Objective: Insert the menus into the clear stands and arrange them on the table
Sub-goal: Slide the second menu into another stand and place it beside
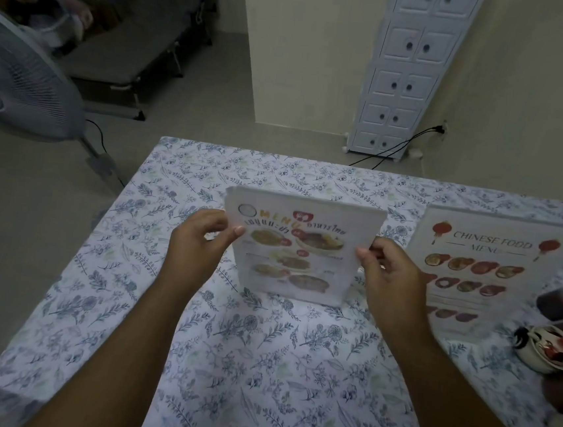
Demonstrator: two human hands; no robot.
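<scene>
Head-camera footage is filled by a table point(137, 268) draped in a white cloth printed with blue-grey flowers and leaves. At the centre a rectangular Thai menu point(299, 249) is held upright, its lower edge on or just above the cloth; glossy paper with rounded food photos and coloured lettering is seen, though whether a clear stand encloses it cannot be told through the blur. Its left edge is pinched by the left hand point(198, 239), thumb laid on the front face and fingers curled behind. Its right edge is pinched likewise by the right hand point(387, 275), thumb on the front. Both bare forearms are extended from 6 o'clock.

At 3 o'clock of that sheet, just beside the right hand, a Chinese food menu point(481, 267) is seen leaning back, pale and smooth, with red lanterns and rows of oval dishes printed on it. At 4 o'clock a small round ceramic cup point(545, 349) with red and black painting is set on the cloth. At 10 o'clock a round, grilled fan point(21, 74) is seen, and at 12 o'clock a narrow white panelled cabinet point(407, 70) against the wall.
</scene>
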